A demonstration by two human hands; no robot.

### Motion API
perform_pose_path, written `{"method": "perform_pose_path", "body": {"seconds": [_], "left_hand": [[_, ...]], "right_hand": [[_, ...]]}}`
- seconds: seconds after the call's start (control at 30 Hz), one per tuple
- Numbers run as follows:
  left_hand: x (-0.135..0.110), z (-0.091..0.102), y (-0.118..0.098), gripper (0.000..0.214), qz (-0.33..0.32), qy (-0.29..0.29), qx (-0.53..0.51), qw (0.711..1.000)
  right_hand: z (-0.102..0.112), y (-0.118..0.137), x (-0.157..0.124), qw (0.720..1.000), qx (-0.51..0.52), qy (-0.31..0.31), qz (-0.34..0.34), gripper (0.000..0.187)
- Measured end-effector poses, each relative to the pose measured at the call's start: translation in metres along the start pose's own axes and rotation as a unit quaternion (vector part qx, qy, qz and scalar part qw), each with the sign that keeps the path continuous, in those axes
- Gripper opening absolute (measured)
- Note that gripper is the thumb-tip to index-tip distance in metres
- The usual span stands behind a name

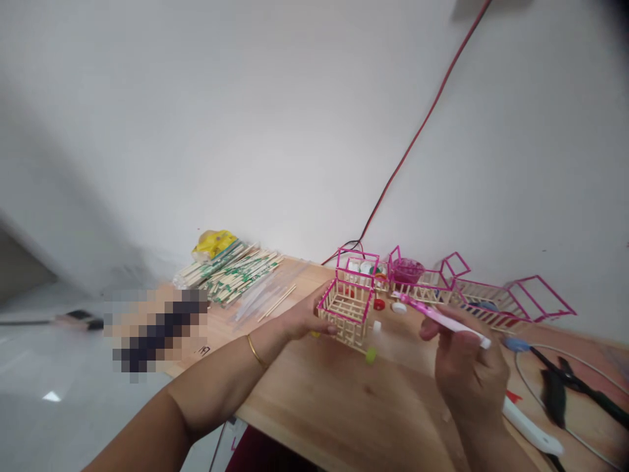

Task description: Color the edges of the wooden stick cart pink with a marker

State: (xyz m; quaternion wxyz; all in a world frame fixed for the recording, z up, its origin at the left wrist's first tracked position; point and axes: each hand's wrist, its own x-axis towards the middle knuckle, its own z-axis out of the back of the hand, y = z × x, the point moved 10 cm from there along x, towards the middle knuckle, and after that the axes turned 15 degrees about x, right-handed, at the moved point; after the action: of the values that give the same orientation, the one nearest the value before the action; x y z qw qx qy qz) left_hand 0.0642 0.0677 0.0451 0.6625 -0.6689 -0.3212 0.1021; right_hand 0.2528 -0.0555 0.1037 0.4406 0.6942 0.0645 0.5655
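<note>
The small cart at the frame's centre is patterned as a cream lattice edged in magenta; lime yellow is shown by its wheel. At centre right, the pen is coloured white and pink. Left of centre, stick bundles are printed in green, with a yellow bag seen above. The tabletop across the lower frame is streaked with brown grain; red and black are carried by the cable, upper right.

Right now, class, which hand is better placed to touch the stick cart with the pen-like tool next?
Probably the right hand: it holds the pink-and-white pen-like tool, pointed roughly toward the stick cart, which the left hand holds.
</note>
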Motion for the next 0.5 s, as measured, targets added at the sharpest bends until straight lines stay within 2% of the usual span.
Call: {"method": "perform_pose_path", "body": {"seconds": [0.23, 0.5], "left_hand": [[-0.001, 0.007, 0.010, 0.094, 0.001, -0.010, 0.027, 1.000], [0.000, 0.005, 0.005, 0.099, -0.006, -0.003, 0.053, 0.999]], "right_hand": [[-0.013, 0.002, 0.004, 0.996, -0.064, 0.063, -0.007, 0.037], [-0.025, 0.008, 0.008, 0.989, -0.103, 0.108, 0.014, 0.036]]}}
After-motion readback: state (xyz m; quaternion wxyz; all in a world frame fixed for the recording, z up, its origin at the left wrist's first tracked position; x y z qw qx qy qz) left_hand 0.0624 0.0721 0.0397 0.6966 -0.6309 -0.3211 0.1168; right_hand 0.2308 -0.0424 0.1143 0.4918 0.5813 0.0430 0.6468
